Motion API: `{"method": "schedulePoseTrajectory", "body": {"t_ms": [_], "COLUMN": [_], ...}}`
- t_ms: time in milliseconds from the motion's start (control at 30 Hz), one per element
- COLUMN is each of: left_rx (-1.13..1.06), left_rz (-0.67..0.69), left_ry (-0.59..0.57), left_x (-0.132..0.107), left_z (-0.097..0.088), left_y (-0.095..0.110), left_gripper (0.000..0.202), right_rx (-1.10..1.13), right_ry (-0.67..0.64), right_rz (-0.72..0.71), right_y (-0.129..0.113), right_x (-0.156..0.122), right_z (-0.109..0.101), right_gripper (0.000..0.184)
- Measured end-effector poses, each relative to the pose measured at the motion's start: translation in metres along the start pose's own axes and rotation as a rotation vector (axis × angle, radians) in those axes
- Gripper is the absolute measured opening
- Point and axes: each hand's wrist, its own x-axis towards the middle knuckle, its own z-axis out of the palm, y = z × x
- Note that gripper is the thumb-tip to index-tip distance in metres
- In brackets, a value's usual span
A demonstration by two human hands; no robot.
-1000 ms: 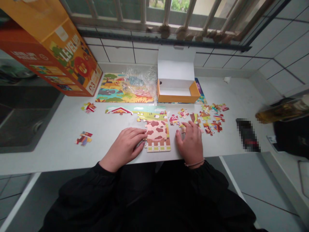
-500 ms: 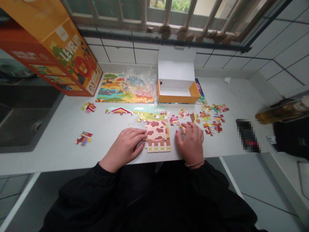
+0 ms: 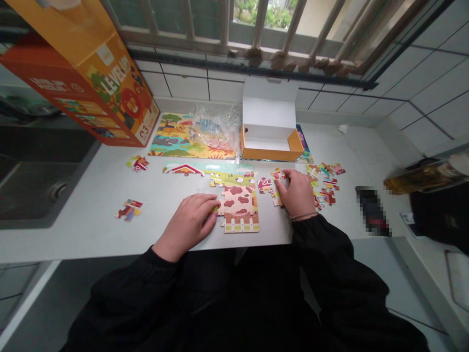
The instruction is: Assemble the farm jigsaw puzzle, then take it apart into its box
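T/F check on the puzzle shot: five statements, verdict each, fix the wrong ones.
1. The left hand is at the left edge of the joined puzzle section. True.
2. Loose pieces lie only to the right of that section. False: some also lie farther left, beyond the left hand.
3. The clear plastic wrap is inside the open box. False: it lies on the picture board, left of the box.
4. The right hand is at the loose pieces right of the joined section. True.
5. The "LEVEL UP!" carton stands left of the open box. True.
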Motion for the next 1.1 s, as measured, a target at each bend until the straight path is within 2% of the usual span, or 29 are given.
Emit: {"method": "schedulePoseTrajectory", "body": {"t_ms": [167,367,467,533,633,767,900,1100], "left_rx": [-0.002,-0.009,0.000,0.016,0.037,0.050,0.049,0.057], "left_rz": [-0.001,-0.003,-0.033,-0.059,-0.101,-0.127,-0.129,-0.121], "left_ry": [-0.005,0.005,0.034,0.071,0.125,0.152,0.126,0.104], "left_x": [-0.001,-0.002,-0.002,-0.003,-0.003,-0.003,-0.003,-0.001], "left_z": [0.001,0.001,0.001,0.001,0.001,0.000,0.001,0.002], "left_y": [-0.001,-0.002,-0.002,-0.002,-0.002,-0.001,-0.001,-0.001], "left_gripper": [0.027,0.027,0.026,0.025,0.023,0.023,0.028,0.026], "right_rx": [0.048,0.110,0.188,0.265,0.347,0.360,0.374,0.350], "right_ry": [0.059,0.104,0.081,-0.005,-0.176,-0.241,-0.224,-0.233], "right_rz": [0.018,-0.064,-0.233,-0.373,-0.535,-0.616,-0.591,-0.607], "right_y": [0.007,-0.002,-0.024,-0.047,-0.086,-0.124,-0.135,-0.131], "right_x": [-0.002,-0.002,-0.006,-0.010,-0.018,-0.021,-0.017,-0.015], "right_z": [0.006,-0.006,-0.014,-0.015,-0.006,0.012,0.022,0.029], "right_gripper": [0.032,0.034,0.029,0.024,0.016,0.018,0.015,0.009]}}
